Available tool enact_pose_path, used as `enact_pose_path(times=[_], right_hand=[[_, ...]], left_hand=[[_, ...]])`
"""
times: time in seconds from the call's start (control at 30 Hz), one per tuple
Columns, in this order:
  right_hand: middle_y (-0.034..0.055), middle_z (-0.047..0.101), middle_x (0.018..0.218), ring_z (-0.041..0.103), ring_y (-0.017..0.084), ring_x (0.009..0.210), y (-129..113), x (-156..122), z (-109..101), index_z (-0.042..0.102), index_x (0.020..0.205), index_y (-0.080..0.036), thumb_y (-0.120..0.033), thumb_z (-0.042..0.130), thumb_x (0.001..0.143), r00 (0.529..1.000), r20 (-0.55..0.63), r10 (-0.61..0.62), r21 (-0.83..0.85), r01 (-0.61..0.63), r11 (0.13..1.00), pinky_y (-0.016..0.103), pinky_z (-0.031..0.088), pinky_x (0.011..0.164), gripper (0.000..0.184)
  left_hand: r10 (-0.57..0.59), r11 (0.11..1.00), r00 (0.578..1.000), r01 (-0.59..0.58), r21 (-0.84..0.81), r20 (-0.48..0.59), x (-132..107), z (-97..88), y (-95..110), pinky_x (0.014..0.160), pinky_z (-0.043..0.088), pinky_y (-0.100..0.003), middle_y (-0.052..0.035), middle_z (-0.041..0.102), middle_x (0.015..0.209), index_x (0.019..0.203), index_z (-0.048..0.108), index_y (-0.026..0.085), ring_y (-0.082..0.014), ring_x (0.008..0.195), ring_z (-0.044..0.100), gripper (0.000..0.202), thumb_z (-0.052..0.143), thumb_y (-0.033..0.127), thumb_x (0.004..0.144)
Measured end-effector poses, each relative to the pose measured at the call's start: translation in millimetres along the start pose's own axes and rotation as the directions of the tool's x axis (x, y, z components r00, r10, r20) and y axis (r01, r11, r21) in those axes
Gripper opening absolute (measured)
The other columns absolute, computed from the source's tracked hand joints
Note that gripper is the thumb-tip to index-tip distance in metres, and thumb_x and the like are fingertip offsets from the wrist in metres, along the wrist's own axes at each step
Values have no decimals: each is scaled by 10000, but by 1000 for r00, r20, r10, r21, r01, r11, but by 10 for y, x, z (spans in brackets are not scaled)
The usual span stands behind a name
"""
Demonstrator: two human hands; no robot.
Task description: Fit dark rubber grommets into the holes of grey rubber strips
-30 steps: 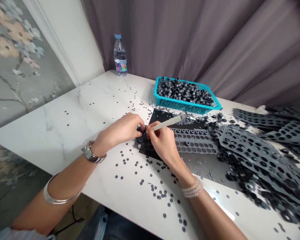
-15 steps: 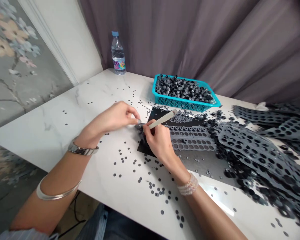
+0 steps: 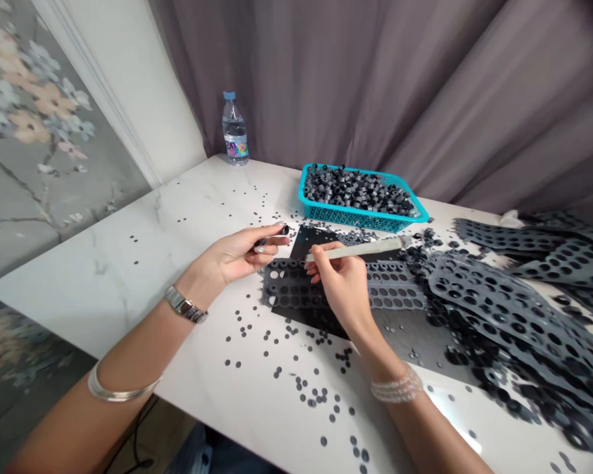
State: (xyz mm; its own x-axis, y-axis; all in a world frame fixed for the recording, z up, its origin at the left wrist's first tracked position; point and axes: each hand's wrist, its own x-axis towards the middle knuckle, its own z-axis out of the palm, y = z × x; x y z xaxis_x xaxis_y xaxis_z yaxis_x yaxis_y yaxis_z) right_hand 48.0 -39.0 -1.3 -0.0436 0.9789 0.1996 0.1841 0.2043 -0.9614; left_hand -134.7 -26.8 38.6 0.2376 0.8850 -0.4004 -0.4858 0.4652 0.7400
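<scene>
A bright turquoise plastic basket (image 3: 357, 220) with latticed sides stands toward the far edge of a white marble table (image 3: 128, 283), heaped to the rim with short dark grey-and-black rubbery rings (image 3: 356, 191). Nearer the person, a perforated grey rubber sheet (image 3: 296, 286) lies across a flat black sheet (image 3: 309, 319), its round holes partly filled with black plugs.

The person's left hand (image 3: 237, 253) is raised just above the sheet, palm turned inward, with the thumb and fingertips (image 3: 271, 237) pinched around a small black ring (image 3: 283, 230). The right hand (image 3: 340, 283) sits just to its right, lower on the sheet, fingers curled firmly around a slender cream-coloured stick (image 3: 356, 249) that points to the right and crosses over the sheet's far side. The two hands are close but not touching.

Small black discs (image 3: 316, 395) are scattered over the table around them. To the right lies a large tangled heap of perforated grey sheets (image 3: 504, 296), and a clear plastic water bottle (image 3: 234, 131) stands at the far left corner.
</scene>
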Motion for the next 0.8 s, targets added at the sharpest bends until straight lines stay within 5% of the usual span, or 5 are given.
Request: enact_pose_path(times=[0.13, 0.23, 0.37, 0.5, 0.8], right_hand=[[31, 653, 640, 640, 171, 600, -13, 30, -104, 608, 761, -164, -414, 552, 879, 997, 61, 55, -38, -52, 998, 275, 481, 564, 282], [25, 665, 638, 645, 161, 611, -102, 21, -229, 601, 759, -168, -371, 548, 889, 965, 242, 102, -155, -66, 986, 279, 477, 611, 247], [11, 672, 657, 634, 139, 634, -277, -34, -370, 597, 765, -178, -328, 513, 915, 821, 549, 157, -238, -27, 971, 262, 464, 629, 228], [8, 677, 672, 621, 135, 640, -370, -81, -376, 607, 799, -181, -305, 506, 918, 733, 655, 183, -285, 15, 958, 253, 460, 614, 199], [-8, 655, 641, 597, 116, 587, -312, -200, -60, 620, 791, -179, -250, 521, 886, 758, 651, 40, -119, 50, 992, 225, 449, 574, 155]], left_hand=[[-9, 995, 1000, 10, -94, 10, -5, -5, -12, 325, 298, -96, -75, 624, 803, 785, 606, 93, 4, 447, 379, 90, 576, 86, 871], [-1, 988, 1000, -2, -157, -18, -15, 11, -17, 357, 349, -99, -103, 637, 833, 803, 607, 82, -15, 496, 442, 92, 554, 53, 872], [8, 977, 1000, -10, -214, -13, -24, 47, -16, 396, 400, -103, -132, 640, 846, 844, 615, 50, -50, 576, 518, 84, 538, 23, 865], [6, 971, 999, -14, -237, -34, -20, 53, -7, 464, 467, -119, -170, 641, 862, 907, 623, 3, -91, 658, 576, 113, 528, -1, 846], [144, 987, 982, -151, -48, -125, 265, 87, 138, 474, 447, -140, -52, 575, 740, 885, 624, 142, -80, 599, 535, 170, 520, 17, 837]])
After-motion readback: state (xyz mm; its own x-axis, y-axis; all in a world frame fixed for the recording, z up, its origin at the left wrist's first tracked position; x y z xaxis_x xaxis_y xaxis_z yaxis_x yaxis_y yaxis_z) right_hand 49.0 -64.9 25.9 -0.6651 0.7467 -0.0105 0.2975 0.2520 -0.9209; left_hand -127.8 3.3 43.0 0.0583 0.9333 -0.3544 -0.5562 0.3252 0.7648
